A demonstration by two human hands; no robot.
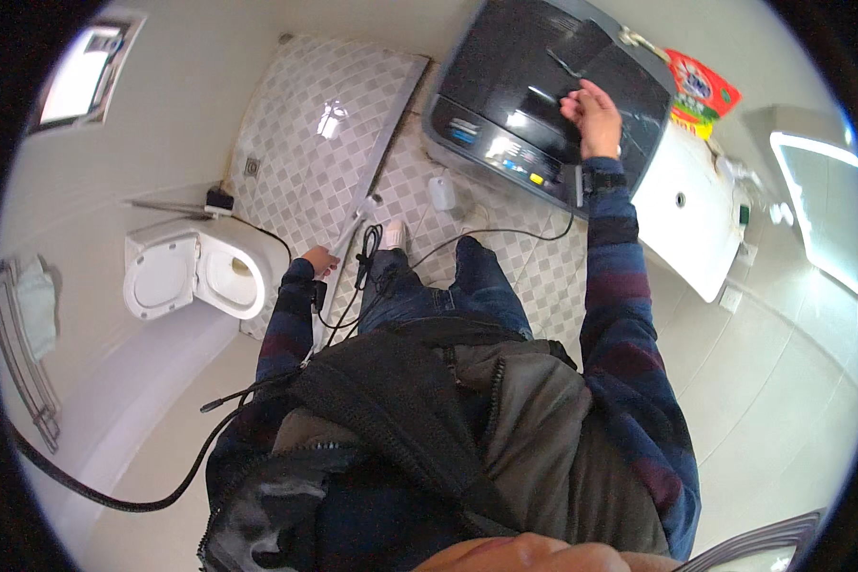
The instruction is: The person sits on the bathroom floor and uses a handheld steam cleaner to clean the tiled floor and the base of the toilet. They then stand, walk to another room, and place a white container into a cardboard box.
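My right hand (595, 118) hovers over the dark lid of a top-loading washing machine (497, 79), fingers half curled, with nothing visible in them. Just beyond its fingertips is a flat black rectangle (583, 48) on the lid; whether it is an object or a reflection is unclear. Low on the left, my left hand (319, 262) is beside a pale narrow strip (349, 232) near the shower sill. Its fingers are partly hidden, so a grip on the strip cannot be made out. A bundled black cable (366, 256) hangs next to that hand.
A toilet (247, 286) with its lid up stands left. White washbasin (686, 214) and red detergent bag (702, 84) are at the right. A white container (441, 194) stands on the tiled floor (314, 136). A black cord (500, 231) crosses before my legs.
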